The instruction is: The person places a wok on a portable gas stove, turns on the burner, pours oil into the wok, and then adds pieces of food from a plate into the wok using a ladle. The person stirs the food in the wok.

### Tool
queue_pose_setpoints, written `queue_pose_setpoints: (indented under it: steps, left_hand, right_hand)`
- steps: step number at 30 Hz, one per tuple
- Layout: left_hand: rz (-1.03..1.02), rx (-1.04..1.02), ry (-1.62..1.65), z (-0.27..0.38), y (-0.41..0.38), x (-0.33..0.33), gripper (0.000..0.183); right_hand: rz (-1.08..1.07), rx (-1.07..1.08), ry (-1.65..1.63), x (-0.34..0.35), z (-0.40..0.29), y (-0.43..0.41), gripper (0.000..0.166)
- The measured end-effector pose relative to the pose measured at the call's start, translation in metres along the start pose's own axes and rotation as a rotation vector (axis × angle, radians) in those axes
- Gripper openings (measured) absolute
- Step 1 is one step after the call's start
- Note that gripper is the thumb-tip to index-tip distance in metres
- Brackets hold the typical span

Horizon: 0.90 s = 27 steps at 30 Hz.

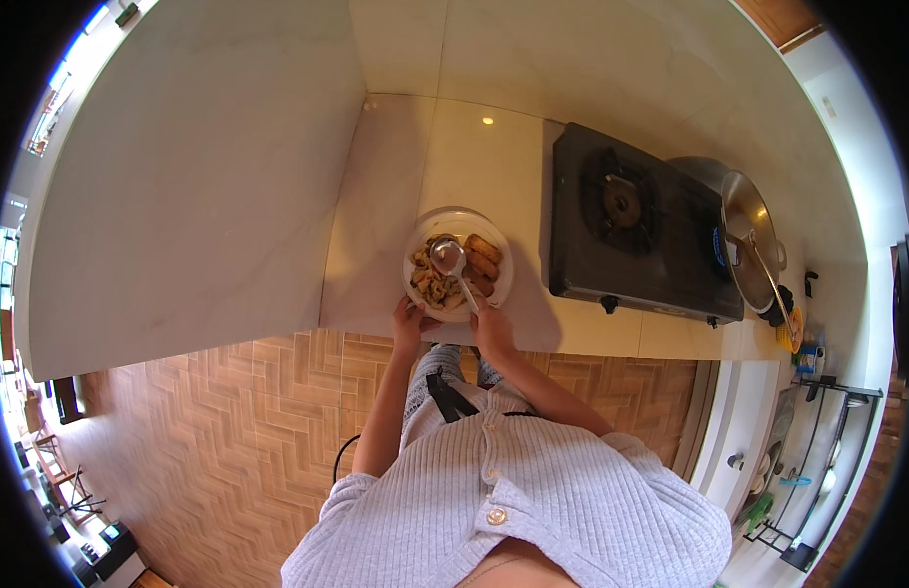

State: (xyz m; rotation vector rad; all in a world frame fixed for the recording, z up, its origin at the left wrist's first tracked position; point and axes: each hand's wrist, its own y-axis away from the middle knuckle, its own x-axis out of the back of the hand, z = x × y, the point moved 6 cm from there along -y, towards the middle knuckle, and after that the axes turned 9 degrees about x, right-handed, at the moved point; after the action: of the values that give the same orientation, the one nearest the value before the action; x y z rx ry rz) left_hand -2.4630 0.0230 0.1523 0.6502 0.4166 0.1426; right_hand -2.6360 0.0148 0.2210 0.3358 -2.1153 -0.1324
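A round white plate point(507, 283) lies on the counter before me, bearing mixed chopped vegetables point(434, 288) on its left and browned fried rolls point(484, 253) on its right. My left hand point(410, 323) grips the plate's near left rim. In my right hand point(491, 327) is the handle of a large metal serving spoon point(448, 259), its bowl over the vegetables. That hand is also close by the plate's near right edge; whether it touches the rim cannot be told.
Right of the plate stands a black two-burner gas stove point(609, 220). A blue flame shows under a tilted-looking metal wok point(756, 242) with a long utensil in it. Beyond are a yellow basket point(792, 331) and a black dish rack point(814, 456). A wall panel point(205, 184) bounds the left.
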Motion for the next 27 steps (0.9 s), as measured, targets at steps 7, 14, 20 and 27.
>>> queue_pose_setpoints:
  steps: [7,14,20,27]
  left_hand:
    - [-0.013,0.007,-0.055,0.002,-0.001,0.002,0.029]
    - [-0.009,0.002,-0.060,0.007,0.001,-0.002,0.026]
    - [0.060,-0.035,-0.145,0.001,-0.005,0.005,0.024]
    - [0.140,-0.069,-0.159,-0.009,-0.017,0.027,0.031]
  right_hand:
    - [0.039,0.043,-0.048,0.006,0.005,0.003,0.029]
    - [0.097,-0.038,0.101,0.021,0.014,-0.003,0.022]
    - [0.266,0.047,0.408,0.062,0.006,-0.038,0.028]
    - [0.163,0.011,0.508,0.042,0.031,-0.062,0.026]
